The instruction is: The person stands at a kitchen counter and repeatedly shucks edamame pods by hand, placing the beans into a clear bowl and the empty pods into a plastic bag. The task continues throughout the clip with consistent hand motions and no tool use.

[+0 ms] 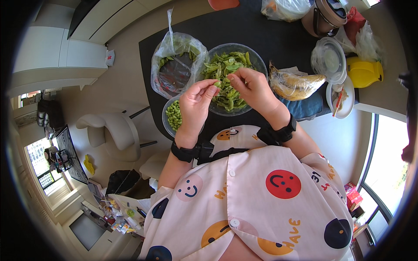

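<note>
My left hand (pixel 198 106) pinches a green soybean (pixel 217 84) between thumb and fingertips. Close by on the right, my right hand (pixel 251 89) has its thumb and fingers curled together; whether anything is between them cannot be told. Both hands are above a clear plastic bowl (pixel 262 62) heaped with green edamame pods (pixel 230 101). A smaller bowl of shelled green soybeans (pixel 173 115) stands beside my left hand, partly hidden by it. Behind that, a clear plastic bag (pixel 156 76) lies open with some pods around its inside.
Plastic-wrapped bananas (pixel 295 84) lie right of the bowl on the black table (pixel 209 31). Farther right are clear plastic containers (pixel 329 60), a white plate (pixel 349 101), a yellow container (pixel 364 72) and a rice-cooker-like appliance (pixel 321 19). A beige chair (pixel 117 133) stands at the left.
</note>
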The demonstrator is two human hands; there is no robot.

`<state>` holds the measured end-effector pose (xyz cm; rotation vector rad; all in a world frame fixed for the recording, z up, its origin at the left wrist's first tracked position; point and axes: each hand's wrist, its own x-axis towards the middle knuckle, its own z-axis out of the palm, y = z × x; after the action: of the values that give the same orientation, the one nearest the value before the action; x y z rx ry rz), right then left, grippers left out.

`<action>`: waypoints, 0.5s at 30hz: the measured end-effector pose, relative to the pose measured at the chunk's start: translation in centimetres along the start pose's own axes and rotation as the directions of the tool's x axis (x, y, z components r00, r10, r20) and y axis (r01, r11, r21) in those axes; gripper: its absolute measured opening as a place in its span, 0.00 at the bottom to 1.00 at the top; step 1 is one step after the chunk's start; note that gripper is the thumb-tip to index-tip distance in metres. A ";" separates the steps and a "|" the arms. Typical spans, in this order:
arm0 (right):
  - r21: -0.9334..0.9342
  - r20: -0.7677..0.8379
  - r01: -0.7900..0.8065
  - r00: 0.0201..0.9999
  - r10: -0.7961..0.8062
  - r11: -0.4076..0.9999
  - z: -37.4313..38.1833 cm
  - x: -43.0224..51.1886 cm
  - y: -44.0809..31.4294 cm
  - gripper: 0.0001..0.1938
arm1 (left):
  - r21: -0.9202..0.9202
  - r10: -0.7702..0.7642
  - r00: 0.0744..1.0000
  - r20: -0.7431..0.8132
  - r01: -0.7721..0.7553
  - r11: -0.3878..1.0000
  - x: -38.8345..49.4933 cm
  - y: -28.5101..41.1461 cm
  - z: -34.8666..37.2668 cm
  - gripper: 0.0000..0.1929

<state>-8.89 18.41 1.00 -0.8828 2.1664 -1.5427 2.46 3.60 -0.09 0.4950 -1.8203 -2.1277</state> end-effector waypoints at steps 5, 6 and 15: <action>-0.074 -0.055 0.127 0.990 -0.131 0.989 0.0 0.0 1.5 0.05 | -0.022 -0.036 0.999 0.011 0.036 0.999 0.1 0.0 0.1 0.10; -0.142 0.037 0.129 0.991 -0.125 0.981 -0.6 -0.1 1.7 0.04 | -0.026 -0.044 0.999 0.012 0.044 0.999 0.1 -0.1 0.1 0.10; 0.369 0.115 -0.086 0.992 0.046 0.926 -0.7 0.2 0.4 0.04 | -0.015 -0.092 0.995 0.050 0.093 0.996 0.5 -0.1 0.2 0.10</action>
<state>-9.54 18.88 0.93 -0.7358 1.7276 -1.7524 1.97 3.57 -0.16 0.5368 -1.8369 -2.2336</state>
